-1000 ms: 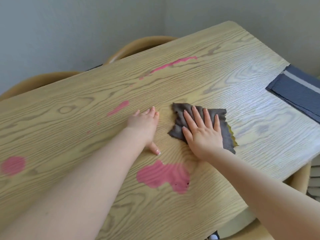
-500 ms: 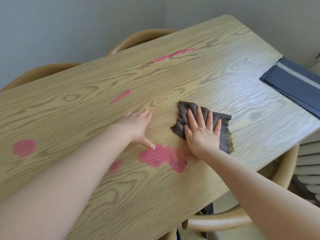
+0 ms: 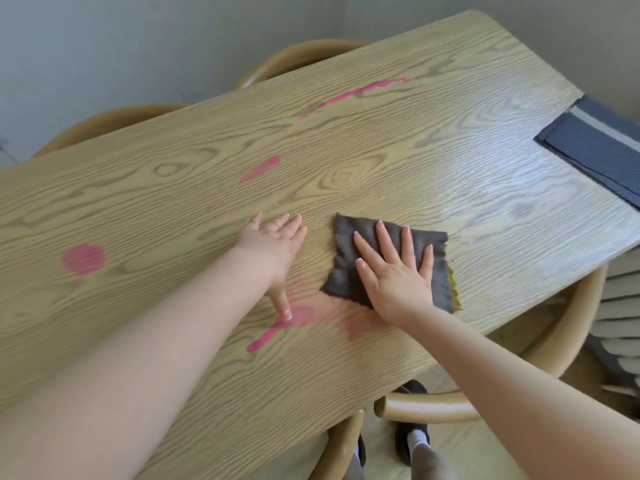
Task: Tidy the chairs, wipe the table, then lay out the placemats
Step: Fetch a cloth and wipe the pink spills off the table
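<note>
Pale grey walls (image 3: 104, 46) behind light oak-grain laminate table (image 3: 433, 140) with pink smears (image 3: 83, 259). 2 tan curved wooden chairs (image 3: 304, 58) tucked far side. Folded navy placemats (image 3: 599, 150) at right edge. Right hand (image 3: 394, 268) flat, fingers spread, pressing dark grey square cloth (image 3: 343, 271); left hand (image 3: 273, 244) flat on table, holding nothing.

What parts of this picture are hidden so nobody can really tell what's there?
Head view only:
- The folded dark blue placemats: cut off by the right edge, count unclear.
- The grey wiping cloth: the right hand covers its middle.
- The yellow layer under the cloth: only a sliver shows.
- The curved wooden chairs: mostly hidden by the wood-grain table.
</note>
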